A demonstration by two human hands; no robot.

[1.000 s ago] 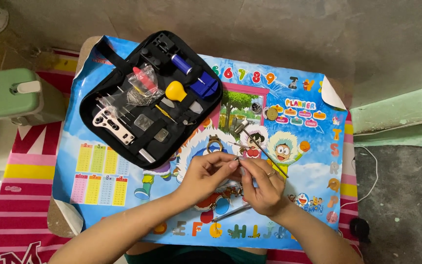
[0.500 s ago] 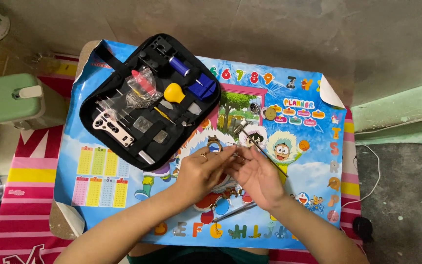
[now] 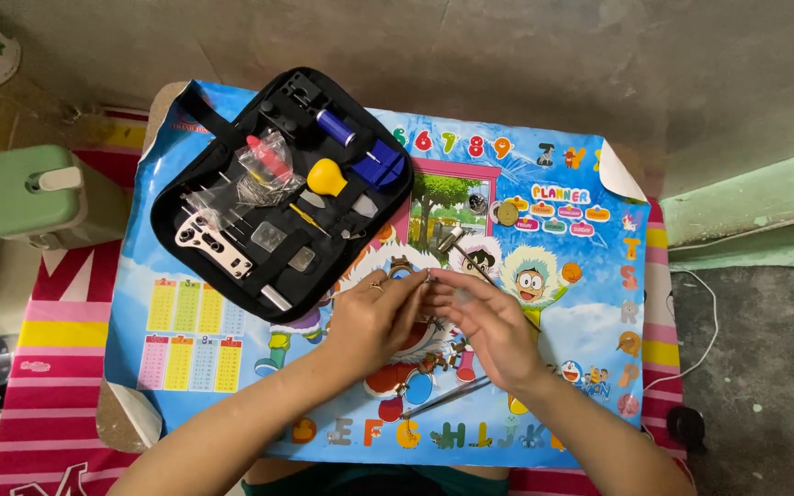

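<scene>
Left hand [image 3: 374,317] and right hand [image 3: 489,326] pinch tiny metal part [image 3: 429,276] together; open tool case [image 3: 277,188] beside left hand, tweezers [image 3: 448,397] under right wrist

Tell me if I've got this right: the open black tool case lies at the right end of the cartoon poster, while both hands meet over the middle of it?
Not quite. The head view shows the open black tool case at the left end of the cartoon poster, not the right. The rest holds: the left hand and right hand meet over the poster's middle, fingertips together on something too small to make out.
</scene>
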